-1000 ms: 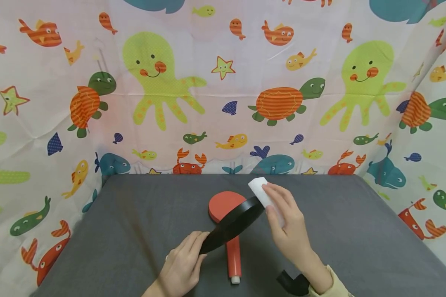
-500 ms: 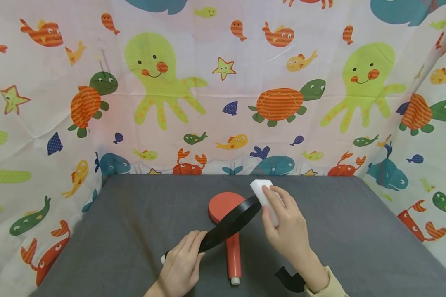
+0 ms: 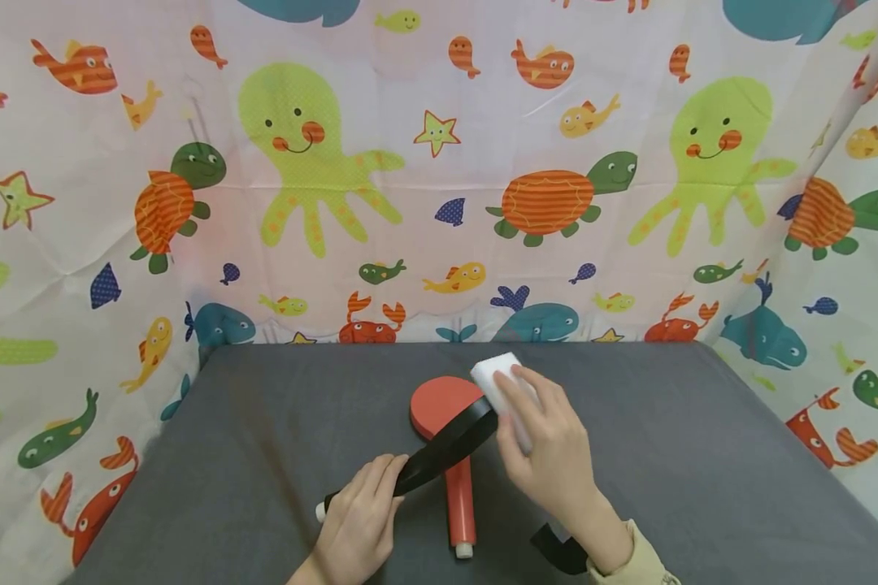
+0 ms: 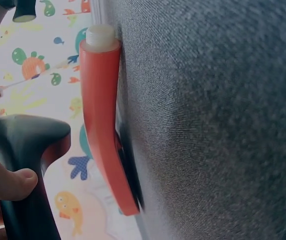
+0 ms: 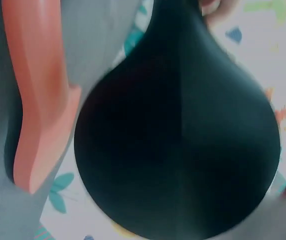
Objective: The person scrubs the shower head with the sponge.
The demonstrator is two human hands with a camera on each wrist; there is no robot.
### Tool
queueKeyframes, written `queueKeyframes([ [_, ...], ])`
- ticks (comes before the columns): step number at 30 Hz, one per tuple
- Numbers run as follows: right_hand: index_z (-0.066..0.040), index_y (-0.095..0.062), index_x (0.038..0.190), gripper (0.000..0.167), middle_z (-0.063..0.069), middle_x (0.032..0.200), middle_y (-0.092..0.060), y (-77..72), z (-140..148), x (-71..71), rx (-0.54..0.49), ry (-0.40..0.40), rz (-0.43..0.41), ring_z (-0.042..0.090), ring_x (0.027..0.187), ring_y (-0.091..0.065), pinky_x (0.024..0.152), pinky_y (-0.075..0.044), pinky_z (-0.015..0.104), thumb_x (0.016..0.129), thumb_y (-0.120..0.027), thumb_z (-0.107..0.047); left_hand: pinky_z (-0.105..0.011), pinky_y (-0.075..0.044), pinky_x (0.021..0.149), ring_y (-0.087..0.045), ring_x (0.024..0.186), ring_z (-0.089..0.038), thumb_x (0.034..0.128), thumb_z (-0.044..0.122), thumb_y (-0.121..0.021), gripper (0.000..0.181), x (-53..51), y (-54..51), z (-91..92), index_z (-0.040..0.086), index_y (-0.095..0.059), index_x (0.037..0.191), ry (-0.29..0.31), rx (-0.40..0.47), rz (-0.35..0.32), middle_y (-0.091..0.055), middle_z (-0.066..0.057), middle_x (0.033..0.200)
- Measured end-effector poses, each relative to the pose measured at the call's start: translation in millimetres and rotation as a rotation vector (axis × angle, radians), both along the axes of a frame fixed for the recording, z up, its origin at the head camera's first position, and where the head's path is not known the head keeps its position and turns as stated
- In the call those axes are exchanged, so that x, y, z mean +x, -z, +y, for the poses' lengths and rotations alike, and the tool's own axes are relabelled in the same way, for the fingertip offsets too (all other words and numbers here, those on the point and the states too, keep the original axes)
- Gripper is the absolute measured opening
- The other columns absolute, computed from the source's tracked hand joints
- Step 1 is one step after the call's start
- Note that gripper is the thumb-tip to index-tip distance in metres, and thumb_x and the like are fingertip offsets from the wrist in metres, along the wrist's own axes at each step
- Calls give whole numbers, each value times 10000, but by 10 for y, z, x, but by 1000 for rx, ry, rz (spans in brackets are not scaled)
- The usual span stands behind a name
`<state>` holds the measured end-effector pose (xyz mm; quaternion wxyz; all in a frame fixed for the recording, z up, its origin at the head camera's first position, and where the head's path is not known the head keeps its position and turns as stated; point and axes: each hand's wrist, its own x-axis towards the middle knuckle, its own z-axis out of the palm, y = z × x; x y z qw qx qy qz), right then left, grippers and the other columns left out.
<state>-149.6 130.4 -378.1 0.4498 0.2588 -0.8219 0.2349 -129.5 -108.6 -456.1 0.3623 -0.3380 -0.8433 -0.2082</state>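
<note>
Gripping one black paddle (image 3: pixel 449 445) are left fingers (image 3: pixel 373 479); right fingers (image 3: pixel 545 393) pinch one white block (image 3: pixel 485 373)

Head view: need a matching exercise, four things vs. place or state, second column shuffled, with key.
Things
1. white block
2. black paddle-shaped object
3. red paddle-shaped object
4. cloth backdrop

Place or state
A. lies on the grey table
B. printed with sea animals
C. held in the left hand
D. held in the right hand

Pairs: 1-D, 2-C, 3-A, 4-B
</note>
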Motion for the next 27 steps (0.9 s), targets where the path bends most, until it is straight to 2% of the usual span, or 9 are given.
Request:
queueKeyframes([
  [3, -89, -603, 1212, 405, 147, 1168, -567, 21, 71, -38, -47, 90, -80, 309, 949, -557, 537, -505, 426, 811, -555, -127, -282, -514, 683, -578, 822, -175, 662, -11, -701, 465, 2, -7, -1, -29, -582, 1110, -8, 1, 35, -580, -89, 985],
  [6, -77, -595, 1223, 400, 172, 1188, -554, 43, 23, -15, -23, 72, -60, 340, 981, -543, 588, -510, 463, 836, -524, -149, -291, -512, 677, -580, 809, -186, 657, -5, -692, 460, 0, -15, -5, -33, -587, 1104, -14, 5, 64, -579, -99, 975],
  [10, -70, -589, 1226, 398, 205, 1240, -517, 100, -187, 114, 145, 55, 51, 409, 1080, -493, 682, -485, 537, 904, -402, -211, -310, -513, 675, -580, 792, -208, 674, 2, -659, 432, -6, -14, -1, -43, -590, 1098, -28, 1, 80, -572, -116, 959],
  [14, -69, -601, 1209, 421, 190, 1264, -515, 231, -409, 271, 389, 92, 151, 419, 1141, -479, 707, -485, 493, 921, -310, -170, -320, -511, 669, -575, 789, -217, 748, 53, -546, 349, -11, 5, 19, -50, -596, 1077, -50, -16, 104, -571, -120, 948],
  [17, -65, -616, 1200, 456, 166, 1300, -508, 295, -476, 319, 507, 87, 197, 381, 1189, -469, 760, -493, 457, 897, -280, -121, -321, -509, 660, -571, 791, -218, 836, 100, -453, 314, -9, 13, 32, -52, -600, 1069, -60, -19, 118, -574, -120, 951],
  [19, -65, -621, 1196, 451, 161, 1310, -505, 276, -464, 300, 502, 89, 206, 372, 1204, -461, 783, -494, 455, 895, -289, -112, -323, -509, 655, -572, 791, -220, 855, 115, -442, 316, -5, 8, 37, -52, -599, 1073, -62, -14, 114, -573, -122, 955],
  [21, -67, -614, 1203, 435, 174, 1301, -507, 207, -419, 253, 440, 106, 188, 393, 1197, -457, 786, -493, 475, 910, -302, -139, -326, -514, 659, -576, 792, -224, 842, 101, -490, 307, 1, -4, 34, -53, -594, 1086, -63, -9, 97, -570, -126, 958],
  [24, -59, -587, 1232, 427, 214, 1267, -511, 80, -349, 193, 340, 144, 150, 439, 1164, -459, 772, -491, 512, 939, -305, -190, -323, -521, 672, -583, 795, -221, 736, 41, -623, 379, 9, -24, 21, -49, -589, 1102, -66, -11, 65, -567, -128, 961],
  [27, -55, -582, 1234, 431, 227, 1259, -509, 67, -372, 202, 323, 135, 153, 452, 1147, -460, 754, -488, 521, 935, -303, -192, -319, -522, 682, -586, 795, -219, 680, 7, -672, 438, 10, -30, 8, -49, -586, 1106, -66, -8, 61, -567, -127, 961],
])
